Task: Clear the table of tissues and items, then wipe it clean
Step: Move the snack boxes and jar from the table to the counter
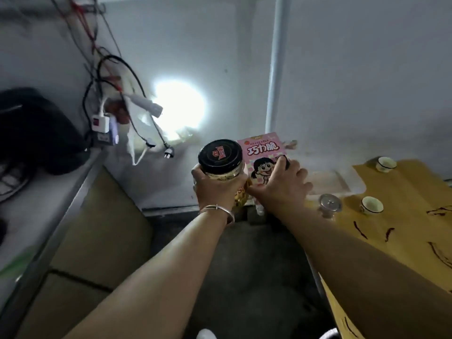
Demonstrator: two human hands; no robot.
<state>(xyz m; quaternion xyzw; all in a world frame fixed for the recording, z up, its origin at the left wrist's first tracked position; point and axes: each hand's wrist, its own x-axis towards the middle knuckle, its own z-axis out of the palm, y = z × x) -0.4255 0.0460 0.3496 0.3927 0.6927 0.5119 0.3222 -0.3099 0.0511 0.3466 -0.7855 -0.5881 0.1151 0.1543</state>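
At the centre of the frame, the left hand (215,185) curls round a glass jar (221,159) with a black lid. Just right of it, the right hand (281,185) grips a pink snack box (263,148) beside the yellow table (403,223) at the right edge, where two small cups (371,205) stand.

The room is dim, with one hard source. A small torch (146,107) hangs on the wall up and left of the jar (221,159) that the left hand (212,187) grips. It throws a blown-out white disc (179,106) on the wall, with all detail lost inside it. The jar's black lid takes a dull sheen. Just beside it, the pink snack box (265,149) held by the right hand (281,187) reads clearly. Below the grip the floor (244,277) sinks into murk. Far left, a black object (31,130) is nearly featureless. The white pipe (275,69) above the grip leans from wide-angle stretch. Everything looks soft and smeared.
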